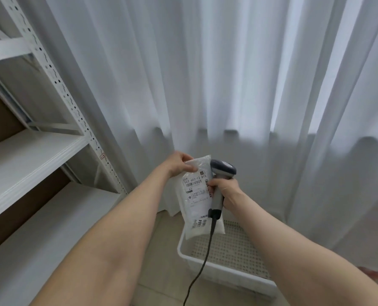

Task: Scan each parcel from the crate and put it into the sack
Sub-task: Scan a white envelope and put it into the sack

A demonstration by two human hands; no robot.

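Head view: 1 parcel [198, 195] pinched in my left hand [180, 165]; 1 scanner [222, 173] gripped in my right hand [225, 193] (parcel's 3 o'clock); 1 crate [232, 246], 6 o'clock.

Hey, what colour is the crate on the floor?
The crate is white, with a perforated base, seen in the head view.

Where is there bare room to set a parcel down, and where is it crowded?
Free: the white shelf board beside the rack's upright; the crate's perforated floor inside its rim; the floor tiles left of the crate. Crowded: mid-air, where the left hand pinches the parcel, the right hand grips the scanner.
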